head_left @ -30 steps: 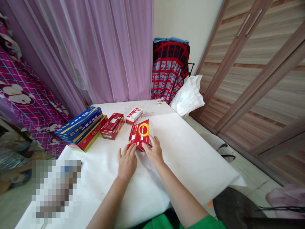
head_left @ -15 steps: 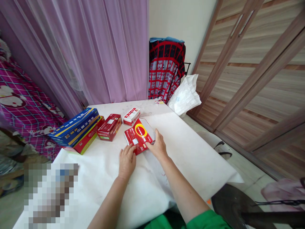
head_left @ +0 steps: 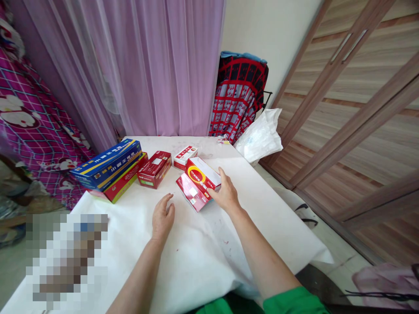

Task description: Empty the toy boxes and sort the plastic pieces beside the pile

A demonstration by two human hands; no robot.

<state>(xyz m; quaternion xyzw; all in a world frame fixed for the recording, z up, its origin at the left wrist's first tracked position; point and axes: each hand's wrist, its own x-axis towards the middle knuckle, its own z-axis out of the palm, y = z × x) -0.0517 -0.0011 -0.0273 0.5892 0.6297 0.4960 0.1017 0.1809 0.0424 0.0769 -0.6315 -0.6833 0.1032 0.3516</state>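
Note:
On the white table (head_left: pixel 262 218) a red box with a yellow ring (head_left: pixel 197 183) lies at mid-table. My right hand (head_left: pixel 225 194) grips its near right corner, fingers curled over the edge. My left hand (head_left: pixel 163 218) hovers apart from the box, to its left and nearer me, fingers loosely spread and holding nothing. Just behind the gripped box sit a small red and white box (head_left: pixel 185 156) and a dark red box (head_left: pixel 154 169).
A long blue box (head_left: pixel 106 163) lies stacked on a red and green one (head_left: pixel 126 179) at the table's left. A white plastic bag (head_left: pixel 260 137) sits off the far right corner, before a red patterned cloth (head_left: pixel 237 98). Purple curtains hang behind; wooden sliding doors stand at right.
My left hand has let go of the red box and drawn back toward me. My right hand has turned and shifted the box slightly away and to the right.

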